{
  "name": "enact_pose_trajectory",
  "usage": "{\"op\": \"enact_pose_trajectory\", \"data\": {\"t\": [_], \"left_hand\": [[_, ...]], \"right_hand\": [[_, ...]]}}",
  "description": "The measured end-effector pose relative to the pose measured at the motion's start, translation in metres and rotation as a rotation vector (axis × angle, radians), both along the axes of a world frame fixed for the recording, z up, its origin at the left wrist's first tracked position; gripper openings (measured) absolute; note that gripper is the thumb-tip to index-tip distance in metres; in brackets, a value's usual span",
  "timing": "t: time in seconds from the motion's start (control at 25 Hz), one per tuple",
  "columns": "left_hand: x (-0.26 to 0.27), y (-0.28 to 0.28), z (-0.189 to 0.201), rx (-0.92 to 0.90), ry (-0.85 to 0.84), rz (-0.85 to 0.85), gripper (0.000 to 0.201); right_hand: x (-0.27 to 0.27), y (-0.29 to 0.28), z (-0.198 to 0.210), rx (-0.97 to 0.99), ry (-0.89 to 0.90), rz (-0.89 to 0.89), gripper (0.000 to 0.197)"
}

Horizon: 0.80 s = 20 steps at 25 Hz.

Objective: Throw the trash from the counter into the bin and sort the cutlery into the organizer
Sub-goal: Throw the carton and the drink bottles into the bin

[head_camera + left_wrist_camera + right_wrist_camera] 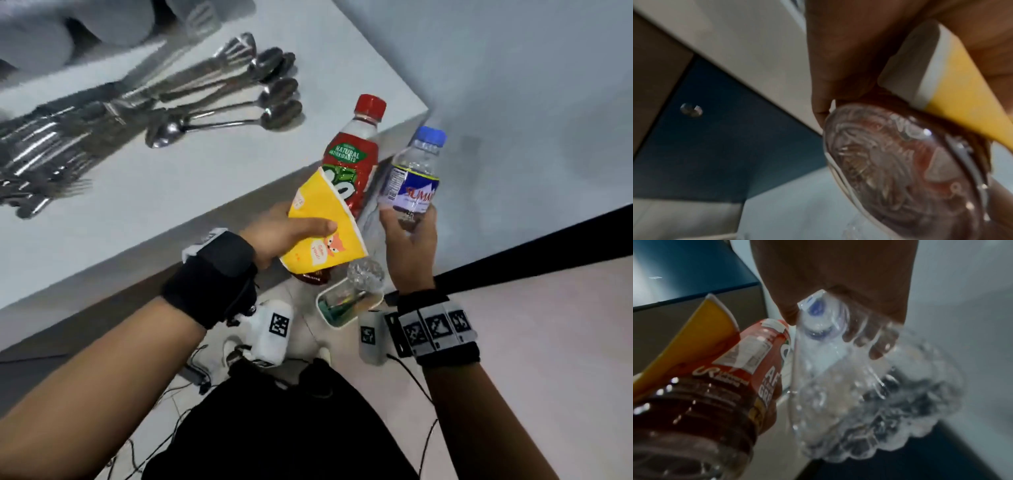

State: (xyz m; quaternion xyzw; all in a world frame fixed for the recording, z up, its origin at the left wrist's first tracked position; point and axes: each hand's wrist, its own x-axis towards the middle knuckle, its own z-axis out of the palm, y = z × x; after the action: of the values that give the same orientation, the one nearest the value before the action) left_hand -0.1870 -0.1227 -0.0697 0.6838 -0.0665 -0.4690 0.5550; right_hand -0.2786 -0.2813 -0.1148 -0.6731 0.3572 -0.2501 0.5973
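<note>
Left hand (274, 236) holds one red bottle (352, 161), right hand (411, 240) one water bottle (412, 178).

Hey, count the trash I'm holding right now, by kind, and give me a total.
Bottles: 2 — red-capped bottle in the left hand, blue-capped water bottle in the right hand
Flattened yellow paper cups: 1 — yellow cup, same left-hand grip
Total: 3

Dark cabinet panel (719, 146), tiled floor (531, 342)
</note>
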Motion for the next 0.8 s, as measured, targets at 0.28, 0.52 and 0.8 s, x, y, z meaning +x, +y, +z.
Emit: {"op": "enact_pose_trajectory", "data": {"t": [0.28,0.52,0.8], "left_hand": [[-0.03,-0.056,-0.108,0.288,0.121,-0.058,0.01],[-0.022,-0.088,-0.212,0.518,0.105,-0.168,0.044],[-0.012,-0.133,-0.394,0.618,0.149,-0.367,0.046]], "right_hand": [[-0.081,-0.053,-0.106,0.248,0.197,-0.192,0.031],[-0.091,-0.057,-0.211,0.372,0.383,-0.319,0.042],[-0.059,-0.055,-0.388,0.513,0.575,-0.357,0.042]]}}
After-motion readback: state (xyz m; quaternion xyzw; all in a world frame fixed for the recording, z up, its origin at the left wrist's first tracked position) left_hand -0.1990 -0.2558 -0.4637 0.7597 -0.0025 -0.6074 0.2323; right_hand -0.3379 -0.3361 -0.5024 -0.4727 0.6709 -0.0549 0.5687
